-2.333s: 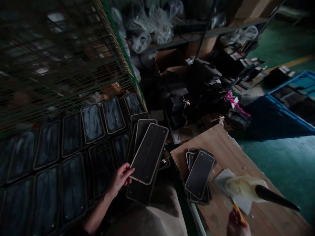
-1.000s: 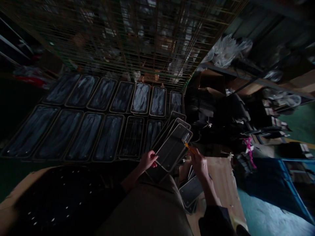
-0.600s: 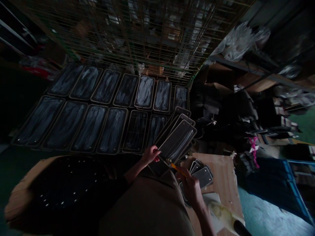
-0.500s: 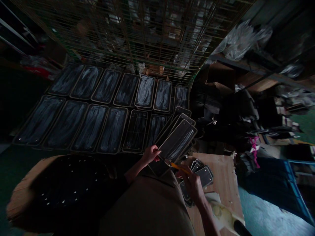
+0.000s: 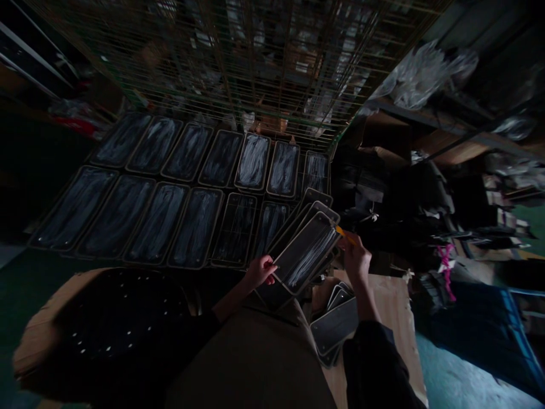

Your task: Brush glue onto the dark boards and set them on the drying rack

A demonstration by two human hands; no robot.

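Honestly, light's v. poor, so lots of detail's lost. Dark panel w/ pale border (image 5: 303, 250) sits approx 5 o'clock from centre of my view. Its long axis runs diag., far end pointing btwn 1 & 2 o'clock, near end btwn 7 & 8. My L hand (image 5: 258, 272) pinches the panel's corner at abt 8 o'clock; thumb on the face side, other fingers partly hidden, so can't tell exactly how they lie. My R hand (image 5: 356, 255), at 3 o'clock of the panel, is closed round a yellow-handled tool (image 5: 346, 234), its tip at the panel's 2 o'clock corner, too dark to make out. White streaks follow the long axis, mostly on the 4 o'clock side. Other panels (image 5: 318, 197) fan out underneath, mostly covered; can't tell if they touch it. At 5 o'clock, a stack (image 5: 336, 324) on the wooden board (image 5: 388, 298) is part-hidden by my R forearm & dark sleeve (image 5: 374, 360). Two rows of streaked panels (image 5: 196, 227) spread 9 to 11 o'clock. Blue crate (image 5: 477, 324), approx 4 o'clock, is cut off by the frame edge.
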